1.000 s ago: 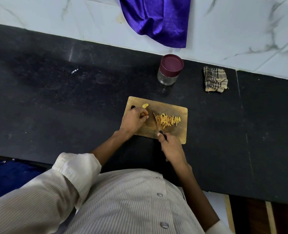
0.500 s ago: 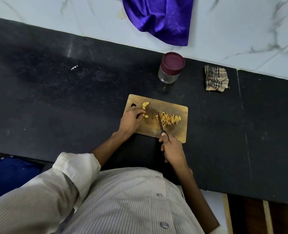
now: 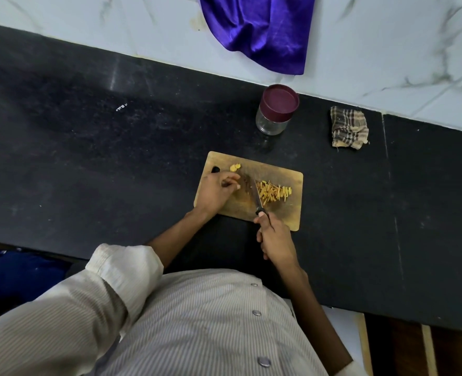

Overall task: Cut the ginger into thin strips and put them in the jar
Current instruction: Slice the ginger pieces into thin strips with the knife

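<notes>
Head view: right hand (image 3: 277, 241) grips knife (image 3: 257, 198) beside ginger strips (image 3: 274, 191); left hand's (image 3: 215, 191) fingers curl, contents unclear.

Matt wooden cutting board (image 3: 292, 183) on speckled black stone counter (image 3: 88, 158); glossy purple satin cloth (image 3: 262, 28).

A black speckled countertop (image 3: 88, 147) meets a white marble-patterned wall (image 3: 116, 20) draped with purple cloth (image 3: 262, 28).

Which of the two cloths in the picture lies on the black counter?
The small checked cloth, folded to the right of the jar. The purple cloth hangs against the white marble wall instead.
</notes>
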A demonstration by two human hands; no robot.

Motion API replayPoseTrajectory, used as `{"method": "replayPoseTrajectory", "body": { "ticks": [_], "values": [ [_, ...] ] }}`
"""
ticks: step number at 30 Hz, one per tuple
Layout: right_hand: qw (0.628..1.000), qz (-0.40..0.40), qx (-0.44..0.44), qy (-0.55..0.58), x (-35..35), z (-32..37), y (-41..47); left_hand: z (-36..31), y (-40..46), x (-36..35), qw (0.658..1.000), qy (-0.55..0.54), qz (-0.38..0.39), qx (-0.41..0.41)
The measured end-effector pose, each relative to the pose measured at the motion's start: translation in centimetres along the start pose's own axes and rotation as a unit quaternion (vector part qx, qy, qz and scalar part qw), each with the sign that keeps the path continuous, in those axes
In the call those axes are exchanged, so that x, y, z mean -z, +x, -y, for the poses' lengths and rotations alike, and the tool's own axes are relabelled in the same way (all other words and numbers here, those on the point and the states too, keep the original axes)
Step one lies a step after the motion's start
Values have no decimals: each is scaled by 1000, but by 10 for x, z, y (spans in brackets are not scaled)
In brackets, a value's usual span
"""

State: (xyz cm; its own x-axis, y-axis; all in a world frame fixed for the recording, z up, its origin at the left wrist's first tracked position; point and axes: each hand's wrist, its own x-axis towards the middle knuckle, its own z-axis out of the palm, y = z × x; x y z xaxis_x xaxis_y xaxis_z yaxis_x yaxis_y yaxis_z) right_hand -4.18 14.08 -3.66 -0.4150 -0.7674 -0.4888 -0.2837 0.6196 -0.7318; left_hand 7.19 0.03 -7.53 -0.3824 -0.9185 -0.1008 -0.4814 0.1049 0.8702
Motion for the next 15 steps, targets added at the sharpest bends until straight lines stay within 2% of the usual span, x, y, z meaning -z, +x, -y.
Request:
{"method": "replayPoseTrajectory", "body": {
  "ticks": [4, 8, 15],
  "values": [
    [1000, -27, 12, 7, 3, -2, -1, -13, 5, -14, 998, -55, 37, 12],
    [999, -31, 15, 3, 3, -4, 0, -16, 10, -17, 998, -50, 43, 9],
    [1000, -27, 11, 10, 3, -5, 1, -12, 14, -3, 998, -52, 10, 17]
  ]
}}
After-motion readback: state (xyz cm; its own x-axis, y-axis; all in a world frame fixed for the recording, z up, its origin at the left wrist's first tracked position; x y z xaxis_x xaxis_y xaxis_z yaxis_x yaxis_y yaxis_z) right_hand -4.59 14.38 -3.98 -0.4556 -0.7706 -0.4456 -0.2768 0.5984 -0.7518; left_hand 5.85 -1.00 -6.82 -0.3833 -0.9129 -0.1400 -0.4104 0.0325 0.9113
